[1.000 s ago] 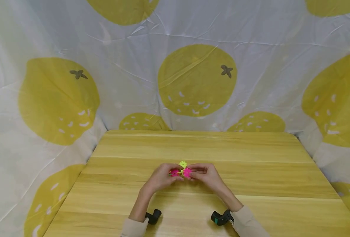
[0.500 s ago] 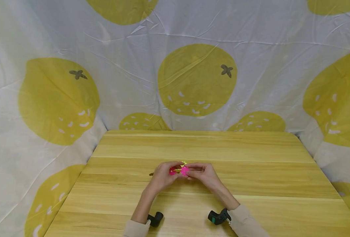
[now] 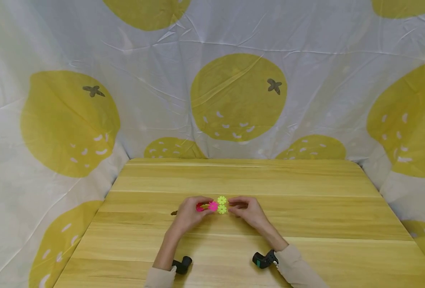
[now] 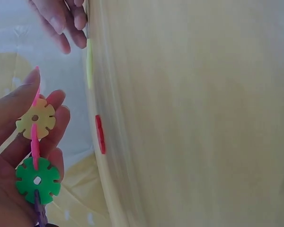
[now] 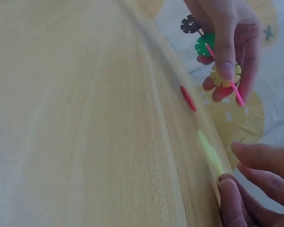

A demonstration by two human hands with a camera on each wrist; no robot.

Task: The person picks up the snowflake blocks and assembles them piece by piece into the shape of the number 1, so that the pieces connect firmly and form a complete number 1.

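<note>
My left hand [image 3: 190, 214] pinches a chain of slotted plastic snowflake discs between thumb and fingers. In the left wrist view, a pink disc [image 4: 35, 144] links a yellow disc [image 4: 35, 118] to a green disc [image 4: 38, 180]. A dark purple disc [image 4: 39, 208] hangs below, and another pink disc is at the thumb tip. My right hand [image 3: 250, 210] has its fingers loosely bent beside two lime snowflake discs [image 3: 222, 209] on the table. Its fingertips come close to a lime disc [image 5: 209, 152] in the right wrist view; contact is unclear.
A red snowflake disc [image 5: 188, 98] lies flat on the wooden table [image 3: 270, 176], near the lime ones. Black wrist cameras [image 3: 264, 260] are strapped at both wrists. A cloth [image 3: 162, 92] printed with yellow fruit hangs behind and beside the table.
My left hand has drawn leftward with the chain and its pink disc. My right hand has let go of that pink disc, so the hands are farther apart and both lime discs show.
</note>
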